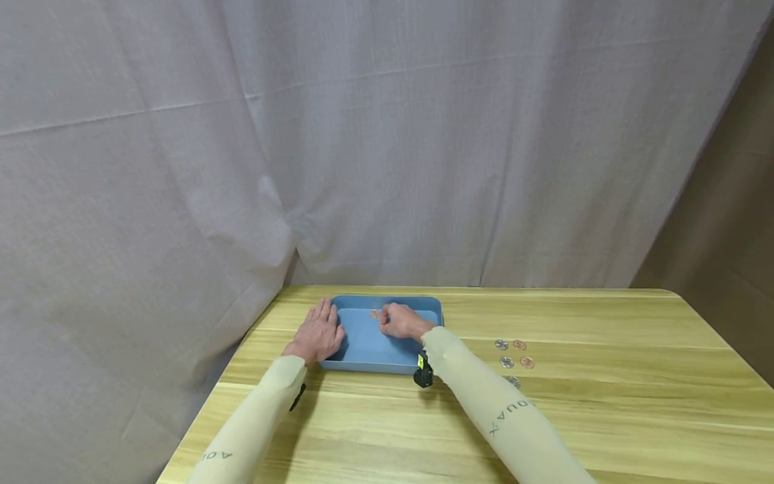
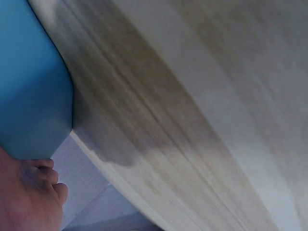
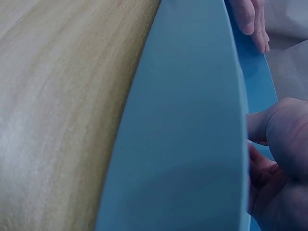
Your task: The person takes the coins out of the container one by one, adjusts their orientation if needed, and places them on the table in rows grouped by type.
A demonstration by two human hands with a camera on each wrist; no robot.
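Note:
A shallow blue tray [image 1: 369, 349] sits at the far left of the wooden table [image 1: 605, 403]. My left hand [image 1: 318, 331] lies flat with straight fingers on the tray's left rim; the left wrist view shows that hand [image 2: 26, 197] beside the tray's corner [image 2: 29, 86]. My right hand [image 1: 390, 323] reaches into the tray with curled fingers, and its tips pinch a small copper coin [image 1: 376, 314] low over the tray floor. In the right wrist view the tray's wall [image 3: 192, 120] hides most of the right hand [image 3: 279, 159], and the left hand's fingertips [image 3: 250, 17] show beyond it.
Several silver and copper coins [image 1: 506, 362] lie loose on the table right of the tray. A grey curtain [image 1: 363, 134] hangs close behind the table's far edge and down its left side. The table edge [image 2: 120, 178] runs just past the tray's corner.

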